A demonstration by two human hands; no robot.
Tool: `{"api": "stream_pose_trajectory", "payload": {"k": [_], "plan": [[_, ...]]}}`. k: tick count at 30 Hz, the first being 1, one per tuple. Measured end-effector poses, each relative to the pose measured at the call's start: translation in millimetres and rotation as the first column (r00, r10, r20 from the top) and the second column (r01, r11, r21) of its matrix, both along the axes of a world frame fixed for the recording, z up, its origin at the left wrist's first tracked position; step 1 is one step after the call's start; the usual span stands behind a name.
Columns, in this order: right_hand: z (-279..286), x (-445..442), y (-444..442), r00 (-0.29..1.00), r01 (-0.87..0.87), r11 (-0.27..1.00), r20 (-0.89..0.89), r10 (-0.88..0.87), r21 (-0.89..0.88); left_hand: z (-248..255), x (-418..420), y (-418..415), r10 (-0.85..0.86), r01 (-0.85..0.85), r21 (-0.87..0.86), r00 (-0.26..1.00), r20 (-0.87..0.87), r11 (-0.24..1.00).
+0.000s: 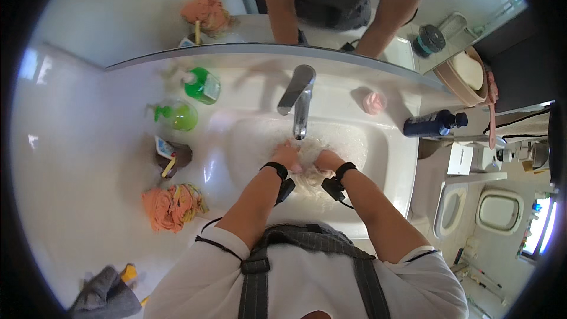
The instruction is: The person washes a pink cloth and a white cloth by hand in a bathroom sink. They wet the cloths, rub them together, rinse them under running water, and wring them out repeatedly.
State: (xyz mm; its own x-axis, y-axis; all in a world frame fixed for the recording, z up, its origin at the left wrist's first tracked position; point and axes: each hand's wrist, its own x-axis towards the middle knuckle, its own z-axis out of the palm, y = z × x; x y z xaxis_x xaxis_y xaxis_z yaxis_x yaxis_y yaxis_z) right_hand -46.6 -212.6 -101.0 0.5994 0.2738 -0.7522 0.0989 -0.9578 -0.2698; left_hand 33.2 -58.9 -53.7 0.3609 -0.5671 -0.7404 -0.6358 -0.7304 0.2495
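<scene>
A white washbasin holds sudsy water under a chrome single-lever faucet. My left hand is partly under the water, just below and left of the spout. Close on its right, my right hand is also partly in the water. Between and below them lies a pale, whitish mass, perhaps cloth or foam; the picture does not settle which. Foam and water hide my fingers, so I cannot tell whether either hand grips anything. Black bands with small black devices circle both wrists.
Left of the basin stand a green soap bottle, a green pump bottle, a brown cup and an orange bundled cloth. On the right are a pink object and a dark blue bottle. A mirror spans the back.
</scene>
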Motion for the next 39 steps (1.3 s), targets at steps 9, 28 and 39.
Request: {"api": "stream_pose_trajectory", "payload": {"k": [9,28,39], "plan": [[94.4,-56.6,49.0,0.620,0.184,0.967,0.743,-0.253,0.176,26.9,3.8,43.3,0.678,-0.760,-0.313,0.649,-0.344,0.569],[8.2,-60.3,47.5,0.747,0.616,0.785,0.273,-0.607,0.060,-20.9,-59.0,32.3,0.307,-0.250,-0.284,0.935,0.179,0.926],[7.8,39.8,7.6,0.926,-0.167,0.969,0.307,0.219,-0.184,-81.5,23.4,9.4,0.158,-0.157,-0.042,0.987,0.033,0.987]]}}
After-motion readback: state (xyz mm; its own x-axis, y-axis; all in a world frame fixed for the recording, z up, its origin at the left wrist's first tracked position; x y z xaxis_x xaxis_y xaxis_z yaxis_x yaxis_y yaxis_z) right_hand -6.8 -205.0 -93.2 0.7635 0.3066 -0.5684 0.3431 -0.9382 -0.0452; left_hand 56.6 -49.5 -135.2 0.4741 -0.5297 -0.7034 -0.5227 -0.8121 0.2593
